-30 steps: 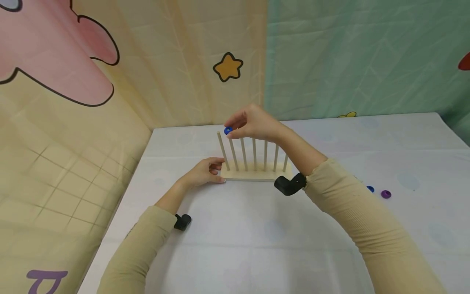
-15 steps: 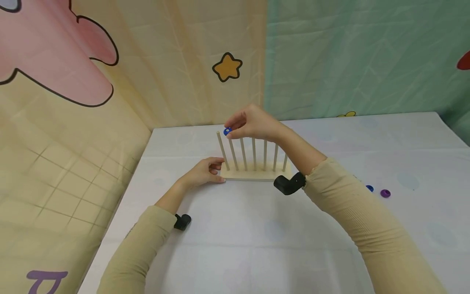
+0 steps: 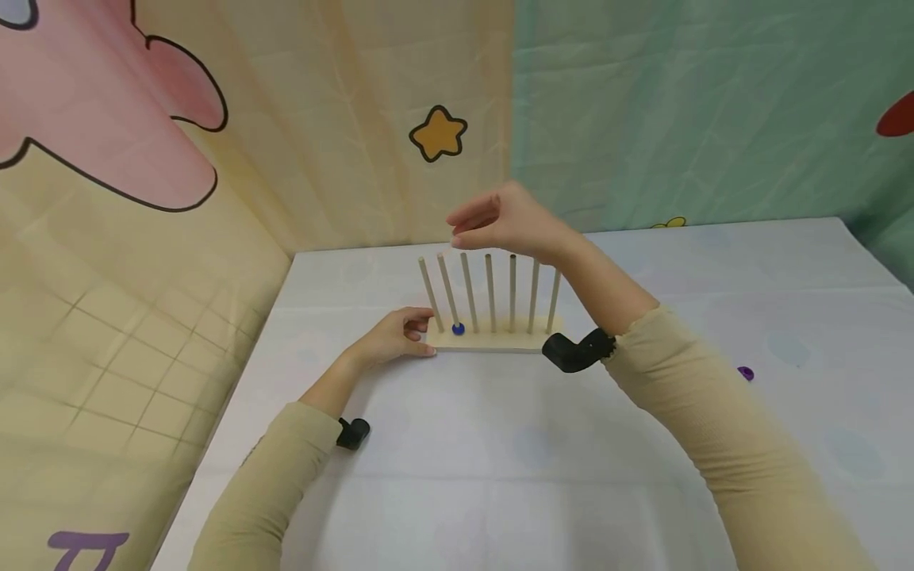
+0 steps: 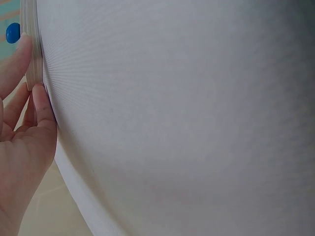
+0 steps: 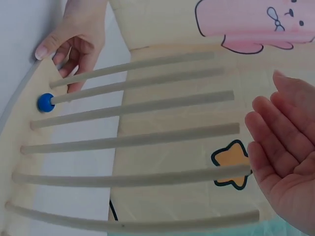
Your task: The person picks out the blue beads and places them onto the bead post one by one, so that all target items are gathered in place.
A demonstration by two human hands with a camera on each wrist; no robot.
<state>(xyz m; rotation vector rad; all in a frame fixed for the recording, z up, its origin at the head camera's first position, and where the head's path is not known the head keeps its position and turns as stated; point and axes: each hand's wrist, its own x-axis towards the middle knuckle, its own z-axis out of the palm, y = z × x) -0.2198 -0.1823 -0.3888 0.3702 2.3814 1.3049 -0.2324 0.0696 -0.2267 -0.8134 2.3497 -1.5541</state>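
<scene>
A pale wooden peg board point(image 3: 496, 342) with several upright rods stands on the table. At its left end my left hand point(image 3: 391, 336) grips the base between thumb and fingers. A blue bead point(image 3: 458, 329) sits at the foot of the second rod from the left; the right wrist view shows this bead point(image 5: 46, 103) threaded on its rod. Above the rod tops hovers my right hand point(image 3: 517, 224), its fingers loosely bent and holding nothing. The right wrist view shows the palm of that hand point(image 5: 290, 147) apart from the rod ends.
A purple bead point(image 3: 746, 373) lies on the white-covered table point(image 3: 500, 460) at the right, partly behind the right sleeve point(image 3: 685, 404). Printed curtains point(image 3: 357, 119) hang along the table's far and left sides.
My right hand has let go of the blue bead and moved up and slightly right. The bead has dropped down the second rod to the base. The left hand keeps its place.
</scene>
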